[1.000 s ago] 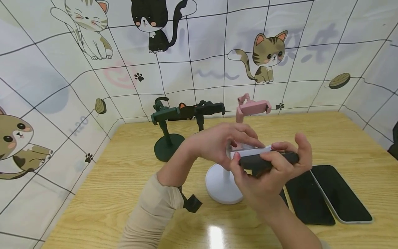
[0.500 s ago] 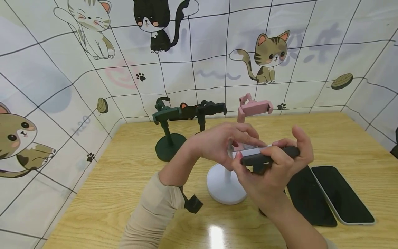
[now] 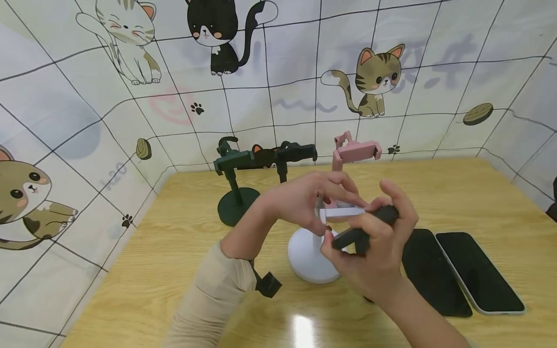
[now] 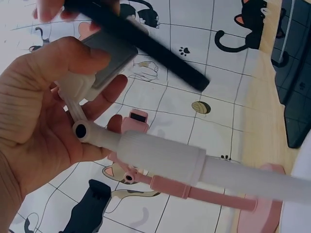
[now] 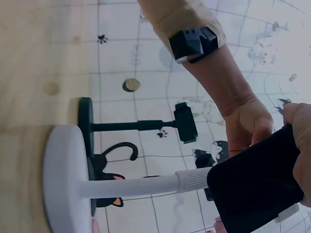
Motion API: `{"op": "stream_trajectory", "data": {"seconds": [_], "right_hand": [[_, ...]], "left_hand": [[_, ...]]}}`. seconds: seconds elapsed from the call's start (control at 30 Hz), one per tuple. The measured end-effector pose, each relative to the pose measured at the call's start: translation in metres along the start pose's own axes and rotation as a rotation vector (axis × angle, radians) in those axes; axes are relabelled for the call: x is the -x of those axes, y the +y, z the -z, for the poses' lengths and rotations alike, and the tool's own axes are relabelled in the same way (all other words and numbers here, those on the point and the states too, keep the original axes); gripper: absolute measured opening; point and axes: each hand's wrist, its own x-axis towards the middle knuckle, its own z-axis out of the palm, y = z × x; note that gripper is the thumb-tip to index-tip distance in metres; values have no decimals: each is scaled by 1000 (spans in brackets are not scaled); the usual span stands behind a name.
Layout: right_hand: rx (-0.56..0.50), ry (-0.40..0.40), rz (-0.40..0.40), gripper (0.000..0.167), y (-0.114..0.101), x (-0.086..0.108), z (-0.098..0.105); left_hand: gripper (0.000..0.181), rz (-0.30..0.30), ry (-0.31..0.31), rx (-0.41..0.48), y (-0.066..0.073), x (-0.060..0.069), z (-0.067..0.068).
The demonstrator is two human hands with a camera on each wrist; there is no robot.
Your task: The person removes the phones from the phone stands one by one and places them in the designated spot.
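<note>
A white phone stand (image 3: 309, 263) stands upright on the table. My left hand (image 3: 300, 198) holds its clamp head (image 3: 344, 211), fingers and thumb curled around it. In the left wrist view the thumb presses on the holder's grey pad (image 4: 116, 58), and the stand's pole (image 4: 160, 150) runs off to the right. My right hand (image 3: 378, 251) grips a black phone (image 3: 348, 237) by its edges, just in front of the clamp, tilted and seen nearly edge-on. The right wrist view shows the phone's dark flat face (image 5: 257, 179) overlapping the stand's top.
Behind are a dark green phone stand (image 3: 237, 205), a black one (image 3: 296, 152) partly hidden by my left hand, and a pink one (image 3: 357, 152). Two phones lie at right, one black (image 3: 435, 275), one light-edged (image 3: 478, 270). A cat-print cloth backs the wooden table (image 3: 152, 270).
My right hand has moved slightly left, and the black phone has tilted more steeply, its near end dropping away from the clamp. My left hand stays on the clamp head.
</note>
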Motion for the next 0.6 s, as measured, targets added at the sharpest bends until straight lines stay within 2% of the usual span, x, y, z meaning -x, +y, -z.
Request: {"op": "stream_trajectory", "data": {"seconds": [0.17,0.4,0.6], "right_hand": [[-2,32,2,38,3,-1,0],[-27,33,-4,38,3,-2,2],[-31,25,-16,39,3,-1,5]], "left_hand": [[52,-28,22,2,-2,-1,-1],[52,-11,30,0,-1,0,-1],[54,-19,48,15,-3,2,-3]]}}
